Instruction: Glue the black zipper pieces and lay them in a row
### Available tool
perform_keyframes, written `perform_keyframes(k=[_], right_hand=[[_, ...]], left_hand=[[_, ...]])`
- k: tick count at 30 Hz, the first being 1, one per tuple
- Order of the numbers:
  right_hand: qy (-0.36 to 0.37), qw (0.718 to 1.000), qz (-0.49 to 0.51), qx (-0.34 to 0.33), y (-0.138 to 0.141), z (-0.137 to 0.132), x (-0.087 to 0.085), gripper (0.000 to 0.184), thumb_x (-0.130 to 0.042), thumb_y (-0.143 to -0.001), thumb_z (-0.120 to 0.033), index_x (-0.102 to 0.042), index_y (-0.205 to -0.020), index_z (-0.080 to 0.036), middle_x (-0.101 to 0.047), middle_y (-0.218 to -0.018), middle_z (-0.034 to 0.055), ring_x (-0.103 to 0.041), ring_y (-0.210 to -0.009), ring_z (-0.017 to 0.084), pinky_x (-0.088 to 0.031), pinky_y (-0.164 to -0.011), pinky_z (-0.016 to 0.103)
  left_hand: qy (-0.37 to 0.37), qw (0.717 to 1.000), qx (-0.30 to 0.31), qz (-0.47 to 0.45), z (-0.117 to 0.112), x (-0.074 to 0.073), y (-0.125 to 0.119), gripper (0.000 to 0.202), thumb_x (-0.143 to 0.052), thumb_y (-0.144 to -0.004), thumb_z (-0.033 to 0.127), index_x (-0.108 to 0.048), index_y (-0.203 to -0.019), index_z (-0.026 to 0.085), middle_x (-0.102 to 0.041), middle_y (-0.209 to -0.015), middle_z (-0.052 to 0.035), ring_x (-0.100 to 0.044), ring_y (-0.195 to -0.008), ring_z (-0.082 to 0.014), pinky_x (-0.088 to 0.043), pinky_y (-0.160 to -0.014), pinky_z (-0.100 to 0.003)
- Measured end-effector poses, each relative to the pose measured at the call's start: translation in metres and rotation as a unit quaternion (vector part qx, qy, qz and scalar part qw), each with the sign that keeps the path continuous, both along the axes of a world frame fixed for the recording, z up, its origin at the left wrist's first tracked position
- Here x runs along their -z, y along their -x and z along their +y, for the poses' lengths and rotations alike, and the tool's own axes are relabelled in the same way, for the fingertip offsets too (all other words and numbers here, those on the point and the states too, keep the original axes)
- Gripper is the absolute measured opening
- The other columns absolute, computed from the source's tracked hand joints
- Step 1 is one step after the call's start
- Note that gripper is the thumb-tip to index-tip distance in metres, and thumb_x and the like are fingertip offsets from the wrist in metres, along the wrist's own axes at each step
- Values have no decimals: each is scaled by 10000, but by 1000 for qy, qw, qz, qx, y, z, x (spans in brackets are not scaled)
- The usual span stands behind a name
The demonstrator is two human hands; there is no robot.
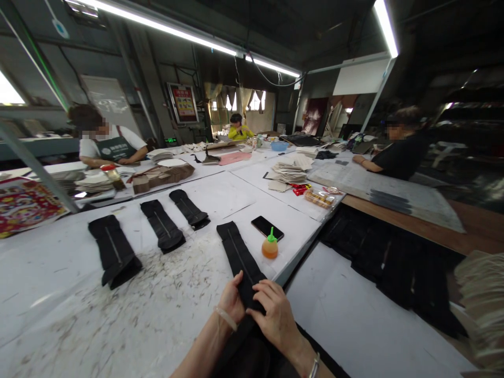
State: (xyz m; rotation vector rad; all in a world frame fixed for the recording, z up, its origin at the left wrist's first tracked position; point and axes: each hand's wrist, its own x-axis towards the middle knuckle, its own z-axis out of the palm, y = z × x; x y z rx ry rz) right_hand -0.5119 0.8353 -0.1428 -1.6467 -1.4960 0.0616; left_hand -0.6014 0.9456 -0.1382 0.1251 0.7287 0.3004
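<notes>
A black boot shaft (235,247) with a zipper down its middle lies at the front edge of the white table, its near end raised in my hands. My left hand (231,302) grips its left side, thumb on top. From the right, my right hand (275,314) pinches the near end beside the zipper, fingers bent over the black material. Similar black pieces lie to the left: one boot shaft (114,249) nearest, another boot shaft (162,226) beyond it, and a third boot shaft (189,209). Right of the held piece are a round squeeze bottle (270,248) with green nozzle and a phone (260,224).
Loose dark threads litter the white tabletop (59,273). More black pieces (394,268) lie at right, near a pale stack (482,304). A plastic snack box (319,198) and stacked pieces (289,173) sit farther back. Co-workers sit left (114,144), far (239,128) and right (405,147).
</notes>
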Motion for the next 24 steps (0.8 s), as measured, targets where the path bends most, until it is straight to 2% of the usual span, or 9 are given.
perform_keyframes(k=[3, 6, 9, 11, 13, 15, 17, 20, 24], right_hand=[[-11, 996, 31, 89, 0, 10, 4, 91, -623, -831, -104, -627, -795, -188, -672, -826, 71, -627, -858, 265, -527, -790, 432], [-10, 981, 112, 159, -3, 19, 10, 94, -608, -832, -115, -608, -773, -189, -632, -777, 60, -616, -757, 234, -525, -700, 368], [-12, 973, 158, 168, -4, 23, 15, 107, -593, -813, -99, -604, -767, -194, -625, -790, 56, -617, -769, 229, -521, -721, 358], [-19, 970, 178, 163, -5, 23, 15, 112, -582, -803, -96, -597, -761, -198, -627, -799, 54, -617, -784, 227, -520, -739, 358], [-46, 966, 195, 165, -5, 19, 13, 99, -589, -798, -117, -583, -753, -204, -652, -913, 79, -622, -893, 240, -512, -818, 375], [-87, 953, 216, 194, -6, 11, 11, 40, -610, -812, -183, -595, -844, -202, -632, -1135, 116, -585, -1072, 265, -467, -942, 412], [-110, 931, 246, 245, -6, -2, 11, 226, -646, -820, -286, -582, -1019, -199, -558, -1302, 139, -527, -1187, 288, -422, -1003, 445], [-100, 909, 288, 286, -1, -23, 17, 399, -701, -786, -376, -548, -1115, -209, -554, -1318, 140, -541, -1170, 304, -446, -952, 442], [-92, 908, 291, 285, 10, -29, 33, 262, -712, -775, -325, -605, -986, -213, -552, -1332, 123, -536, -1199, 309, -468, -940, 407]], left_hand=[[16, 1000, 5, -10, 0, 4, -2, 428, -435, -952, 384, -645, -1051, 24, -726, -791, -150, -714, -799, -279, -556, -804, -409], [12, 1000, -4, -6, 0, 6, -1, 375, -462, -943, 348, -649, -1020, 33, -723, -758, -143, -719, -786, -278, -570, -767, -395], [-18, 1000, -11, 10, -3, 5, 1, 256, -550, -908, 285, -655, -914, 52, -719, -718, -124, -715, -682, -239, -581, -691, -336], [-67, 997, -10, 34, -7, 5, 1, 102, -618, -842, 134, -654, -901, 59, -729, -735, -110, -711, -645, -212, -579, -662, -294], [-117, 991, -14, 64, -9, 5, -1, 194, -609, -764, -24, -654, -933, 61, -740, -761, -100, -717, -654, -207, -582, -667, -282], [-128, 988, -12, 84, -10, 5, -3, 262, -593, -740, -69, -651, -966, 52, -743, -765, -104, -722, -667, -219, -591, -691, -299], [-101, 991, -5, 85, -8, 5, -6, 232, -591, -767, -43, -647, -980, 31, -742, -759, -121, -725, -671, -236, -597, -711, -320], [-57, 996, 10, 68, -6, 4, -9, 171, -571, -810, -12, -644, -965, -5, -735, -742, -149, -727, -687, -249, -598, -712, -321], [-36, 998, 5, 47, -15, 0, -17, 131, -548, -846, -1, -639, -940, -8, -732, -743, -146, -724, -684, -222, -593, -697, -281]])
